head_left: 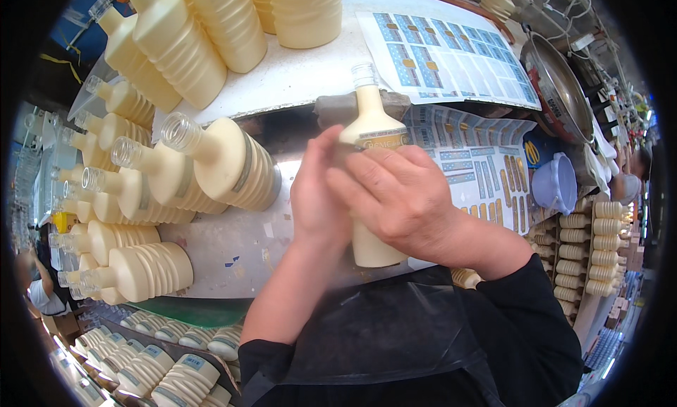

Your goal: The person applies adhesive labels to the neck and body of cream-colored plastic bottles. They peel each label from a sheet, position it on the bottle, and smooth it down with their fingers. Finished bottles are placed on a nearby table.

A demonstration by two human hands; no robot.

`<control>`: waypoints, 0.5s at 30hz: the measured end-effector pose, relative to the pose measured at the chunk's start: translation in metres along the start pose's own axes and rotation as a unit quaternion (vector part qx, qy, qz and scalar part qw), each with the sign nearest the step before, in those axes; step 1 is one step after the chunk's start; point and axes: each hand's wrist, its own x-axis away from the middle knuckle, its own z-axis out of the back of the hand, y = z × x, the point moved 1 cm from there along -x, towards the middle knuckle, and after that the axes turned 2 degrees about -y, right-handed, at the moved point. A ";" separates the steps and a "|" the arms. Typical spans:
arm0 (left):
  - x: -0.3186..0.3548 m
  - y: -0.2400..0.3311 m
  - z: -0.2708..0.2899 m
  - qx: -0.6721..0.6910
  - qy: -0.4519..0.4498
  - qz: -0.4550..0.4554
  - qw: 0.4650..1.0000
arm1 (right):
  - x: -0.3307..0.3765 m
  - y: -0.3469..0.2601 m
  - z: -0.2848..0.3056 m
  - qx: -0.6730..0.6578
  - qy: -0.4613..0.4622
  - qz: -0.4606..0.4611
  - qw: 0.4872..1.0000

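Note:
A cream-coloured bottle [369,111] with a clear cap is held upright in front of me, a gold-and-white label band around its shoulder. My left hand [319,195] grips its left side, thumb up near the label. My right hand [402,199] wraps over the front and right of the bottle, fingers pressing on the label's lower edge. Only the neck, shoulder and base of the bottle show between my hands.
Many cream ribbed bottles [218,163] lie and stand on the white table [240,248] to the left and back. Sheets of blue label stickers [451,58] lie at the right. A metal bowl [557,89], a lilac plastic jug [557,183] and stacked bottles [599,248] sit at right; labelled bottles [183,375] fill a crate below.

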 end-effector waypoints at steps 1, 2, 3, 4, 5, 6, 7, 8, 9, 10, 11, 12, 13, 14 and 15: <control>0.000 0.000 0.001 0.007 -0.013 0.001 1.000 | 0.001 -0.002 -0.001 0.004 -0.023 0.007 1.000; 0.001 0.001 0.000 0.012 -0.015 0.001 1.000 | 0.000 -0.002 -0.001 -0.008 -0.038 0.018 0.999; 0.003 0.003 -0.001 0.019 -0.018 0.003 1.000 | -0.001 -0.001 -0.001 -0.018 -0.054 0.028 0.998; 0.003 0.004 -0.002 0.025 -0.021 0.004 0.999 | -0.003 0.000 -0.001 -0.028 -0.070 0.039 0.996; 0.002 0.003 0.000 0.030 -0.022 0.003 0.999 | -0.004 0.003 0.000 -0.051 -0.067 0.035 0.996; 0.000 0.001 0.004 0.032 -0.022 0.000 0.999 | -0.006 0.008 0.001 -0.075 -0.061 0.031 0.995; -0.001 0.000 0.005 0.035 -0.021 -0.004 0.999 | -0.009 0.013 0.001 -0.099 -0.055 0.028 0.993; -0.002 0.000 0.004 0.025 -0.007 -0.008 1.000 | -0.014 0.019 0.005 -0.185 -0.022 -0.073 0.980; -0.001 0.001 0.002 0.015 0.007 -0.012 1.000 | -0.020 0.026 0.009 -0.267 0.011 -0.173 0.948; -0.001 0.001 0.001 0.005 0.021 -0.016 1.000 | -0.024 0.033 0.010 -0.344 0.044 -0.270 0.898; -0.004 -0.001 0.005 -0.002 0.025 -0.020 0.999 | -0.028 0.044 0.006 -0.381 0.110 -0.300 0.868; -0.004 -0.001 0.004 -0.005 0.027 -0.018 0.999 | -0.028 0.055 0.001 -0.414 0.177 -0.331 0.829; -0.004 -0.001 0.003 -0.008 0.029 -0.017 0.999 | -0.032 0.056 -0.005 -0.397 0.184 -0.312 0.843; -0.003 -0.001 0.002 -0.011 0.031 -0.016 0.999 | -0.034 0.048 -0.006 -0.344 0.140 -0.317 0.873; -0.003 0.000 0.000 -0.026 0.030 -0.022 0.999 | -0.035 0.040 -0.012 -0.332 0.110 -0.289 0.891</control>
